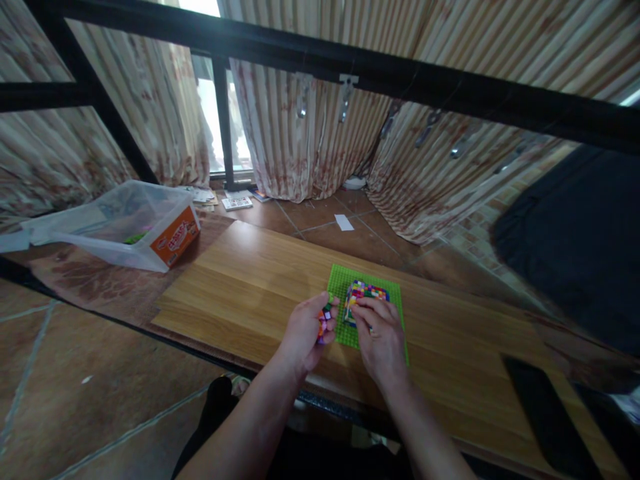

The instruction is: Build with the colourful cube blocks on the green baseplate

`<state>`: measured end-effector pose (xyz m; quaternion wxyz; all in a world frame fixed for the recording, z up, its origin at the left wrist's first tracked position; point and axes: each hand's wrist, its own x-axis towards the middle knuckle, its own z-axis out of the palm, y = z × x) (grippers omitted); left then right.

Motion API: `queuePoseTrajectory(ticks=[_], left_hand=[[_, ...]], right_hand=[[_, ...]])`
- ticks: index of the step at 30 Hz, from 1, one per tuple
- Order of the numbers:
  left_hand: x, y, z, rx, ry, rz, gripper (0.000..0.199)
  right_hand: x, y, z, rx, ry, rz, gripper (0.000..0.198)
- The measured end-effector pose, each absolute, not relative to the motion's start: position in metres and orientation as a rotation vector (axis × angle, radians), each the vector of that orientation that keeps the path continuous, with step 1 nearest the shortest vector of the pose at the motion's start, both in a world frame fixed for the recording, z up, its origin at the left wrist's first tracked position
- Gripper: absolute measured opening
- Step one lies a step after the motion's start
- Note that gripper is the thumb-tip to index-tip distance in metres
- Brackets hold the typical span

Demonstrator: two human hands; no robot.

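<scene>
A green studded baseplate (341,275) lies on the wooden board, bearing a low block build of many-coloured toy bricks (369,291). My left hand (303,329) is closed around several small loose bricks (326,321) in pink, orange, purple and green, just left of the baseplate. My right hand (382,331) reaches over the build, thumb and fingers pinched at its near left part by a yellow brick (353,302). The fingers cover the front of the build, and whether the yellow brick is loose or attached cannot be made out.
A clear plastic bin (113,230) with an orange label and some green inside stands at the left. A black flat object (550,410) lies on the wooden board (235,283) at the right. A black metal bar (320,53) crosses above, before striped curtains (320,153).
</scene>
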<state>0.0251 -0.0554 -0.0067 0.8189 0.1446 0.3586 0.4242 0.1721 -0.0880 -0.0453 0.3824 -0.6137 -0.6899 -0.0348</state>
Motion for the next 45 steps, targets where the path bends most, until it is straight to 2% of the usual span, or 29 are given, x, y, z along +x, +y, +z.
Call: queuePoseTrajectory(ticks=[11,20,30,37,45], left_hand=[[0.029,-0.057,-0.009,0.349,0.787,0.842,0.019],[0.032,-0.061,-0.009,0.410,0.772,0.779,0.024],[0.036,-0.065,-0.012,0.538,0.733,0.667,0.027],[0.027,-0.058,-0.010,0.450,0.792,0.780,0.023],[0.017,-0.049,-0.005,0.419,0.809,0.841,0.019]], right_hand=[[0.173,-0.089,-0.049,-1.584,-1.749,-0.053,0.023],[0.177,-0.090,-0.033,-1.525,-1.547,0.157,0.022],[0.178,-0.098,-0.020,-1.431,-1.692,0.426,0.020],[0.199,-0.095,-0.028,-1.589,-1.578,0.228,0.020],[0.193,-0.091,-0.044,-1.623,-1.721,0.006,0.020]])
